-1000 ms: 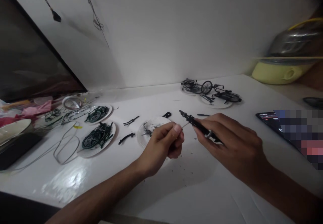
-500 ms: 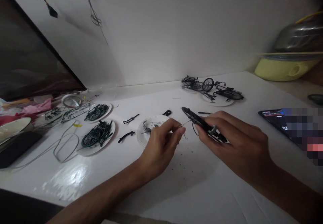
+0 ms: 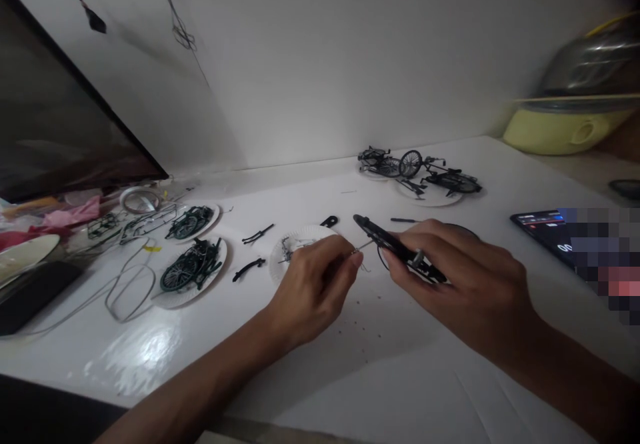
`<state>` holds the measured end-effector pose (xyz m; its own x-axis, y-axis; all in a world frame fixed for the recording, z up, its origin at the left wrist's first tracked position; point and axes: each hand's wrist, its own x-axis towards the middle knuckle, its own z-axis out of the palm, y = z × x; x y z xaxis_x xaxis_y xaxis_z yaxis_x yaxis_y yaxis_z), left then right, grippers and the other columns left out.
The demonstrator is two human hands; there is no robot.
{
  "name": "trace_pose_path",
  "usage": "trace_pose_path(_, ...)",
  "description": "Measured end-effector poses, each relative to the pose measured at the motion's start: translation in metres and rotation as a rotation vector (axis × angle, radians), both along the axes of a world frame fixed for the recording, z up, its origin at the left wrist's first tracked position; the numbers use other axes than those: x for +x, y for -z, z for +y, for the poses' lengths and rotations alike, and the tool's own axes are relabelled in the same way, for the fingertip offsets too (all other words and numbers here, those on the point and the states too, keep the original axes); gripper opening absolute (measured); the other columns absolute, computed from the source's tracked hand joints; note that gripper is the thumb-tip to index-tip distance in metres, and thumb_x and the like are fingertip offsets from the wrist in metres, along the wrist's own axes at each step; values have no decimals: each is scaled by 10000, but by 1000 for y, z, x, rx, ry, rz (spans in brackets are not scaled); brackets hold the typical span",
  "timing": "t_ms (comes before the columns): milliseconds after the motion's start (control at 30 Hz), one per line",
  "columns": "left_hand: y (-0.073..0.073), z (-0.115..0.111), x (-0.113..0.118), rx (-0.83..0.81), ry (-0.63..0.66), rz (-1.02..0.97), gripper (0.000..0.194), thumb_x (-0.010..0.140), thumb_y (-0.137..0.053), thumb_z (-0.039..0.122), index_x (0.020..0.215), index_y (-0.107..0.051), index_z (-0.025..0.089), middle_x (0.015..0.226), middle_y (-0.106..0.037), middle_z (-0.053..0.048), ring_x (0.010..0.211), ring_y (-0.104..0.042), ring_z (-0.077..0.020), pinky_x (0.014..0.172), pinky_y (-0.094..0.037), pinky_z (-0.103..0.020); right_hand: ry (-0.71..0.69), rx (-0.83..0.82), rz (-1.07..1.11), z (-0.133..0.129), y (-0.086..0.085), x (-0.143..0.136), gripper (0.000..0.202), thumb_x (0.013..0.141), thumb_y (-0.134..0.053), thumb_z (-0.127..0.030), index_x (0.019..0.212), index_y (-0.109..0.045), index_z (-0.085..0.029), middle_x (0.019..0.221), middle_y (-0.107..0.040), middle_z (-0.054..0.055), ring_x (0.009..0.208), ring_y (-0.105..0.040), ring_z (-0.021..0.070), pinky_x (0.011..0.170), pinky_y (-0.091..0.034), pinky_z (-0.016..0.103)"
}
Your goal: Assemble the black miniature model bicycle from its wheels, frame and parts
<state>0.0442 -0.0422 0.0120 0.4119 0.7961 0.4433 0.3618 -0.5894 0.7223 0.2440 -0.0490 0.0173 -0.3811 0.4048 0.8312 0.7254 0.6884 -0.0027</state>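
At twelve o'clock from the left hand (image 3: 313, 291), a fluted white paper plate (image 3: 276, 252) is holding thin metallic parts (image 3: 287, 249). At nine o'clock, a second plate (image 3: 213, 283) is carrying a dark-green spoked bicycle model (image 3: 183, 273). At eleven o'clock from the right hand (image 3: 465, 271), a third plate (image 3: 435, 199) is bearing a black bicycle model (image 3: 453, 181). Between the hands, a slim metal piece (image 3: 369, 246) is slanting; the left thumb and fingertips are pinching it closely. The right fingers are gripping a long, narrow black part (image 3: 390, 242), a thin curved loop showing beneath.
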Motion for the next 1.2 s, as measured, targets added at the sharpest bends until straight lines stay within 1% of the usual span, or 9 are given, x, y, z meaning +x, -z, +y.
trace_pose_path(100, -2, -2, 1, -25, 36, -7, 361, 1007, -458, 276, 669, -421, 154, 601, -366, 52, 547, -330, -56, 541, -266, -226, -1, -28, 46, -2, -2, -2, 162, 811, -689, -74, 898, -591, -170, 797, -675, 25, 719, -660, 138, 727, -497, 252)
trace_pose_path(267, 2, -6, 3, -432, 174, -217, 433, 1036, -374, 404, 729, -553, 156, 575, -406, 45, 515, -359, -56, 484, -274, -194, -44, -95, 125, -2, -3, -4, 200, 808, -688, -65, 923, -578, -187, 815, -670, 26, 736, -655, 146, 733, -483, 264)
trace_pose_path(333, 3, -5, 3, -497, 197, -251, 456, 1037, -353, 429, 723, -543, 158, 567, -400, 46, 503, -354, -58, 466, -272, -190, -26, -111, 173, 0, -1, -3, 204, 807, -687, -73, 904, -565, -204, 802, -659, 19, 723, -646, 156, 719, -481, 282)
trace_pose_path(567, 2, 0, -3, 12, 197, 369, 283, 1024, -401, 276, 802, -529, 156, 700, -516, 17, 596, -465, -82, 574, -337, -238, 56, -173, 230, 6, 1, 6, 179, 830, -664, -127, 858, -528, -239, 774, -616, -2, 701, -604, 170, 678, -450, 312)
trace_pose_path(700, 13, 1, -2, 147, 211, 554, 318, 1052, -322, 302, 895, -556, 154, 799, -586, -10, 651, -534, -107, 578, -367, -246, 133, -183, 234, 8, 0, 13, 166, 838, -656, -161, 835, -520, -255, 778, -608, -14, 708, -587, 176, 672, -429, 321)
trace_pose_path(867, 27, 3, 1, 307, 199, 700, 332, 1054, -320, 312, 867, -545, 158, 776, -583, -2, 590, -515, -107, 518, -334, -251, 193, -187, 250, 8, -2, 16, 156, 851, -651, -206, 795, -514, -256, 742, -586, -23, 680, -565, 164, 675, -436, 313)
trace_pose_path(1000, 26, 3, -2, 340, 186, 737, 310, 1039, -377, 357, 873, -547, 158, 785, -594, -3, 603, -540, -122, 509, -350, -258, 322, -220, 400, 10, -11, 18, 119, 818, -704, -300, 785, -603, -247, 691, -610, -29, 602, -560, 149, 620, -451, 300)
trace_pose_path(1133, 18, 3, -5, 343, 157, 685, 274, 1035, -396, 345, 906, -554, 163, 816, -602, 1, 625, -558, -123, 522, -393, -259, 351, -410, 710, 16, -21, 25, 108, 798, -718, -360, 832, -699, -260, 680, -674, -10, 628, -631, 192, 596, -486, 327)
trace_pose_path(1200, 15, 4, -5, 387, 115, 605, 197, 1030, -423, 313, 998, -547, 163, 908, -622, -10, 719, -590, -131, 569, -437, -257, 257, -557, 889, 20, -21, 29, 135, 778, -740, -385, 836, -716, -266, 698, -678, -6, 643, -649, 194, 604, -513, 338)
